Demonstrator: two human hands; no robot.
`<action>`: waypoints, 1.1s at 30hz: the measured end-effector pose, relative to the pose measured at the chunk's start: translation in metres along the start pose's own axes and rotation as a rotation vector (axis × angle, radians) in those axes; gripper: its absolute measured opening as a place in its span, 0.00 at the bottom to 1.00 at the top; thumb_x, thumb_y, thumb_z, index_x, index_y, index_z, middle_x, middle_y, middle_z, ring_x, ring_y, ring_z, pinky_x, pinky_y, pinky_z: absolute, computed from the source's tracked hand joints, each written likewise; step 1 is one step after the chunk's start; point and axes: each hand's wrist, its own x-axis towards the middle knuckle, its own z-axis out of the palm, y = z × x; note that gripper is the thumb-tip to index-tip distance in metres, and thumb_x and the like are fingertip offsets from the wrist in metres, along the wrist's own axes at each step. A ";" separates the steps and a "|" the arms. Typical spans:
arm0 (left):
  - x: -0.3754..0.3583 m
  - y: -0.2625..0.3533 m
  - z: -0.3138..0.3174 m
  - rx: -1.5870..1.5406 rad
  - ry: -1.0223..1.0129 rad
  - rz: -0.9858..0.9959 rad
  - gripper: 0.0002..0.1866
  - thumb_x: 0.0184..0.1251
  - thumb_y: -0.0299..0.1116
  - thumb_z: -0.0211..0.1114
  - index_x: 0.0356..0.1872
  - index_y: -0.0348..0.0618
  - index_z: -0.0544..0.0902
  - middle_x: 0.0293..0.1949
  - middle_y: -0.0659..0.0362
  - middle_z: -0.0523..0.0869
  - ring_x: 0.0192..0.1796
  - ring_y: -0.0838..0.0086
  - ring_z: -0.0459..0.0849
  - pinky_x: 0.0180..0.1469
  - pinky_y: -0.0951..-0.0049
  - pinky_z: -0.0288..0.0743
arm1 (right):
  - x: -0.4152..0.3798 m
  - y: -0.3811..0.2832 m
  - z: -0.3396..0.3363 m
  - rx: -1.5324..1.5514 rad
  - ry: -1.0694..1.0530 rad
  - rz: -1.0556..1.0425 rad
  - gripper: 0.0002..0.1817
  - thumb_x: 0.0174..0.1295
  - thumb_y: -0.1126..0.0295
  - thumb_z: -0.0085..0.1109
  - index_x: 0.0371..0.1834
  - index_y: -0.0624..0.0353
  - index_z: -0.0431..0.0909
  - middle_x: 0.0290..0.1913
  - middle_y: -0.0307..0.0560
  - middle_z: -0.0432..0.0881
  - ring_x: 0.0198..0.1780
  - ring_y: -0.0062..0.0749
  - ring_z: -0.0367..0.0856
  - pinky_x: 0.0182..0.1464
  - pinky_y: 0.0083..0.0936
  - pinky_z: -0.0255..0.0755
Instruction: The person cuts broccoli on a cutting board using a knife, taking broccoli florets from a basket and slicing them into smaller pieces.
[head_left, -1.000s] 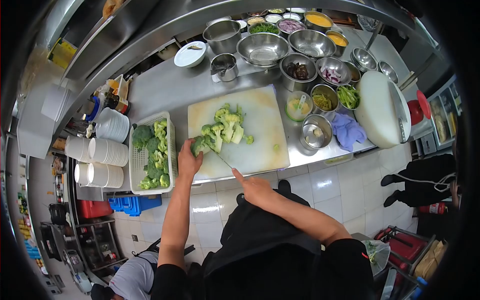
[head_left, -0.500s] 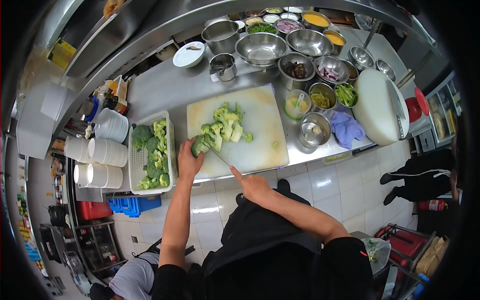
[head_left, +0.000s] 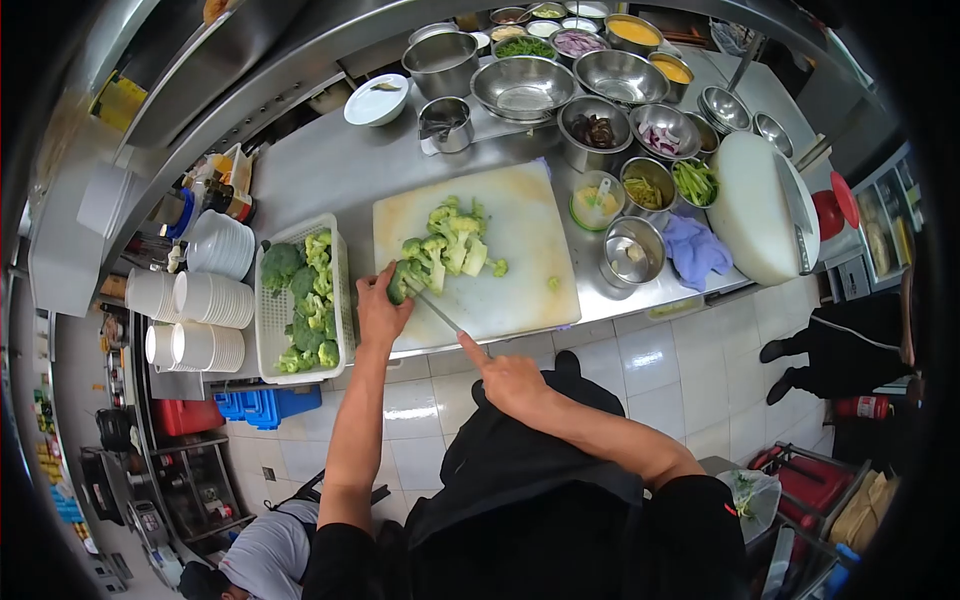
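Observation:
My left hand [head_left: 380, 312] is closed on a broccoli piece [head_left: 403, 282] at the left edge of the white cutting board [head_left: 530, 290]. My right hand [head_left: 508, 380] is wrapped round a knife [head_left: 438, 313], its index finger stretched along the blade's back. The blade points up and left, its tip at the broccoli under my left fingers; the handle is hidden in my palm. Cut broccoli florets [head_left: 458, 240] lie in a pile on the board. Left of the board, a white basket [head_left: 346, 300] holds more broccoli [head_left: 312, 290].
Metal bowls [head_left: 523, 88] and pots of ingredients line the back and right. A purple cloth [head_left: 696, 250] lies near a round white block [head_left: 752, 215]. White bowls [head_left: 215, 330] are stacked at left. Other people are partly visible at lower left [head_left: 270, 555] and right [head_left: 850, 350].
Both hands, the knife and the broccoli hold nearly the same places. The person at the right has shifted slightly, and the view has moved a little.

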 end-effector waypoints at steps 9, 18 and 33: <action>-0.006 -0.018 0.008 -0.023 0.013 0.180 0.40 0.53 0.24 0.68 0.73 0.47 0.71 0.63 0.40 0.70 0.64 0.45 0.72 0.65 0.54 0.71 | 0.026 0.036 -0.015 0.104 -0.115 0.047 0.43 0.60 0.75 0.50 0.82 0.43 0.52 0.33 0.61 0.86 0.34 0.52 0.87 0.40 0.50 0.80; -0.002 -0.011 0.005 -0.036 0.047 0.079 0.33 0.55 0.23 0.68 0.66 0.42 0.75 0.63 0.39 0.74 0.63 0.43 0.75 0.64 0.55 0.73 | 0.015 0.022 -0.040 0.027 -0.177 -0.012 0.43 0.61 0.75 0.51 0.82 0.40 0.52 0.40 0.60 0.85 0.43 0.53 0.86 0.49 0.46 0.79; 0.009 -0.013 -0.010 -0.160 -0.109 0.224 0.39 0.49 0.09 0.62 0.68 0.45 0.73 0.59 0.45 0.72 0.61 0.46 0.74 0.66 0.59 0.71 | 0.045 0.025 -0.057 0.198 -0.362 0.118 0.44 0.59 0.77 0.44 0.82 0.38 0.52 0.32 0.58 0.85 0.25 0.45 0.84 0.29 0.40 0.80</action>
